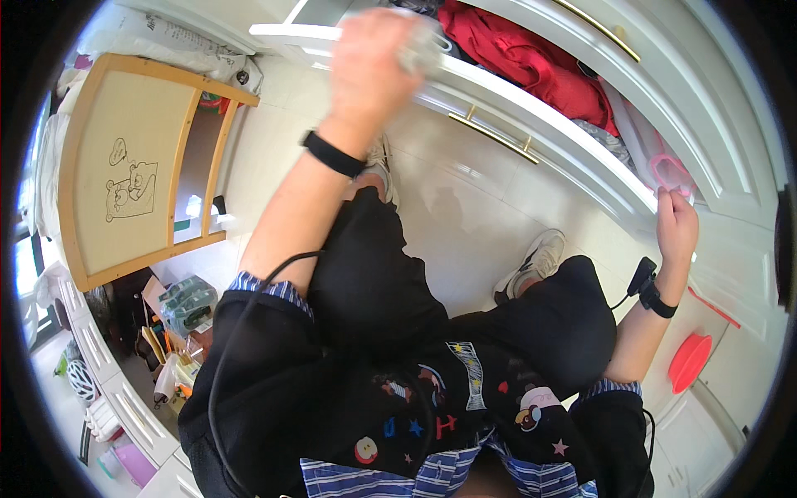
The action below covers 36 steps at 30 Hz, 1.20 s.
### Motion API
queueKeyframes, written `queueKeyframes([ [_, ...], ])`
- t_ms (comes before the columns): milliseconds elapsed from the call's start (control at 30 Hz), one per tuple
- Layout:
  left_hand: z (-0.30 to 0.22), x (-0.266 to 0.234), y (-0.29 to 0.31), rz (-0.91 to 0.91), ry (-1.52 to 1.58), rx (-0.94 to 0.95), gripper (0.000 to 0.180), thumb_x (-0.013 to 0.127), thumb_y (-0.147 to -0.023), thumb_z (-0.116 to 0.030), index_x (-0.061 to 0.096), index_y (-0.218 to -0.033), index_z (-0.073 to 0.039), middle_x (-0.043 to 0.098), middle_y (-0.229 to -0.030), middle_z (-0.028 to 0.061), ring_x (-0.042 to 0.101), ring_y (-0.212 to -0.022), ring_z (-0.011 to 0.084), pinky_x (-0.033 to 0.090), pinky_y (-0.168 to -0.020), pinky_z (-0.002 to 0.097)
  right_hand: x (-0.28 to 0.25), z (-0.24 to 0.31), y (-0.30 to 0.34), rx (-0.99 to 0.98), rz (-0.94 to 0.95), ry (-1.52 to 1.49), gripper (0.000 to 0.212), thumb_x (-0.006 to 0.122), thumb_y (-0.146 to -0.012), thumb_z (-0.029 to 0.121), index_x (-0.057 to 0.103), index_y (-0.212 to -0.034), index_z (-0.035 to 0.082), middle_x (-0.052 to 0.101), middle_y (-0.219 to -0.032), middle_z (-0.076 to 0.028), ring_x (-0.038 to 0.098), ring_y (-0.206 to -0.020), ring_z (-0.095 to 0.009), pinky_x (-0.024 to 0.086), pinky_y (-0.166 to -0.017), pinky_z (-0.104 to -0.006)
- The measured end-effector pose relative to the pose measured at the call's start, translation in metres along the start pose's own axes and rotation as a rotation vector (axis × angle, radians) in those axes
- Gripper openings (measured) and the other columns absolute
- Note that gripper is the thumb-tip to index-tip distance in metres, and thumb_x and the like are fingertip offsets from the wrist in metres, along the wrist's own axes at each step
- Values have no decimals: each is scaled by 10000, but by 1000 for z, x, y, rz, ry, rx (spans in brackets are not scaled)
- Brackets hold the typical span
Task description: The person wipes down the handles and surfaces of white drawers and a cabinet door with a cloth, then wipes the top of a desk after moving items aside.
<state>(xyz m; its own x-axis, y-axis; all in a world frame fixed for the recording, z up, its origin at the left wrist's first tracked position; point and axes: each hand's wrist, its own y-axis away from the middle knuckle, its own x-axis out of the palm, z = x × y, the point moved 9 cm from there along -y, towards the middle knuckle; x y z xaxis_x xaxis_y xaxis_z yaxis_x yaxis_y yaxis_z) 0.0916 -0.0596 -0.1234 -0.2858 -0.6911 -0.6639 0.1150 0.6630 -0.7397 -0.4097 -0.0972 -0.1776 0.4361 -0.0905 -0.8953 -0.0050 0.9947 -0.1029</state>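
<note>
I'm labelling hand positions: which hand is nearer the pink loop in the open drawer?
Right. The right hand is beside the pink loop, at the right end of the drawer; the left hand is well away, near the drawer's left end.

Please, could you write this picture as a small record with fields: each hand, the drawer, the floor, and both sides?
Left hand: blurred, above the drawer front, holding a greyish-white thing, too blurred to identify
Right hand: at the drawer's right end, beside a pink loop; exact grip unclear
Drawer: open, white, with a gold handle; red cloth inside
Floor: pale tiles, two shoes
Left side: wood-framed panel with a line drawing
Right side: red oval object
</note>
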Motion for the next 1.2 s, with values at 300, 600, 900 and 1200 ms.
queueKeyframes([
  [300, 207, -25, 3, 110, -474, -601, 485, 689, -865, -410, 711, -1202, -63, 691, -1158, 228, 651, -1111, 427, 518, -976, 507, 2, 13, 3, -16, -18, -17, 427, 632, -971, 357, 593, -770, -18, 513, -626, -153, 466, -592, -220, 429, -606, -383],
  [600, 34, 38, -33, 424, 153, -291, 347, 761, -795, -201, 724, -1110, -59, 713, -1150, 206, 661, -1107, 387, 526, -967, 490, -8, -1, 6, 35, -33, 31, 443, 629, -956, 371, 581, -766, -26, 502, -628, -147, 468, -608, -211, 424, -616, -374],
  [900, -171, 59, -31, 241, 459, 208, 126, 687, -790, -127, 637, -903, -101, 581, -910, 77, 582, -897, 280, 521, -816, 402, 0, 13, -2, -99, -103, -18, 330, 652, -984, 304, 688, -874, -6, 555, -620, -80, 505, -619, -139, 429, -617, -318],
  [1200, -151, 51, -21, 160, 574, 167, 378, 657, -825, -136, 617, -1189, -42, 624, -1022, 99, 625, -987, 293, 535, -883, 399, 6, 194, 0, -380, 215, -394, 792, 802, -897, 328, 448, -1529, 6, 564, -1463, -190, 564, -1316, -284, 456, -1079, -401],
])
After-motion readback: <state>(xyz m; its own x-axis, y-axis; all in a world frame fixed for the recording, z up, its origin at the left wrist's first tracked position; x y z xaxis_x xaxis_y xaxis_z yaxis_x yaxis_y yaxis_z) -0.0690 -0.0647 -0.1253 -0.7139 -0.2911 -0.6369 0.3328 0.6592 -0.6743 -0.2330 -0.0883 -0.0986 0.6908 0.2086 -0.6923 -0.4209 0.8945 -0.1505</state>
